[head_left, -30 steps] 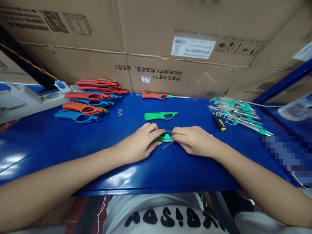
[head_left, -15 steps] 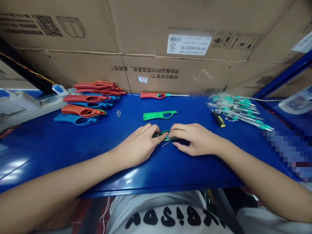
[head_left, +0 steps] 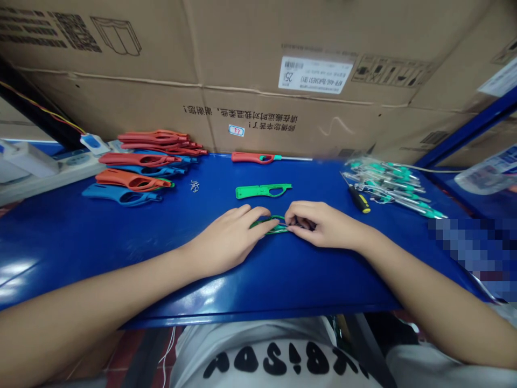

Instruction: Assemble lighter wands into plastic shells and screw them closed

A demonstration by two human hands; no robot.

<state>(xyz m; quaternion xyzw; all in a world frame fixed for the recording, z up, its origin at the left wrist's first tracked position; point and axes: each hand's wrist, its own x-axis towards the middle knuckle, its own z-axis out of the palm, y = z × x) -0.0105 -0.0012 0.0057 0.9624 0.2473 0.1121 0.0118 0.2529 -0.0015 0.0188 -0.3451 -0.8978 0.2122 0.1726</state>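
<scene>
Two bare hands meet over a blue table (head_left: 323, 285), with a green lighter shell (head_left: 278, 230) between their fingers. The left hand (head_left: 226, 235) grasps the shell's left part, its fingers bent over the far side and its thumb laid along the near side. The right hand (head_left: 329, 223) has thumb and forefinger nearly together at the shell's right end; whether they pinch a small part or only touch the shell, I cannot tell.

How much is fitted inside the held shell is hard to judge, since the fingers cover most of it. It looks partway through: its likely mate, a second green shell half (head_left: 252, 192), lies apart just beyond the fingers, so covering and fastening appear not yet done. Farther beyond the fingers, a metal-tubed red lighter (head_left: 246, 157) looks complete, seemingly the only assembled one in view.

Much seems left over. Beyond and to the left of the left fingers lie stacked red shells (head_left: 153, 137), an orange shell (head_left: 125, 179) and a blue shell (head_left: 117, 194), none with a tube; loose screws (head_left: 194, 186) lie between that stack and the second green half. Beyond and to the right of the right fingers, a pile of metal-tubed inner assemblies (head_left: 404, 174) waits unhoused, and a black-and-yellow screwdriver (head_left: 358, 199) rests beside it, unused.
</scene>
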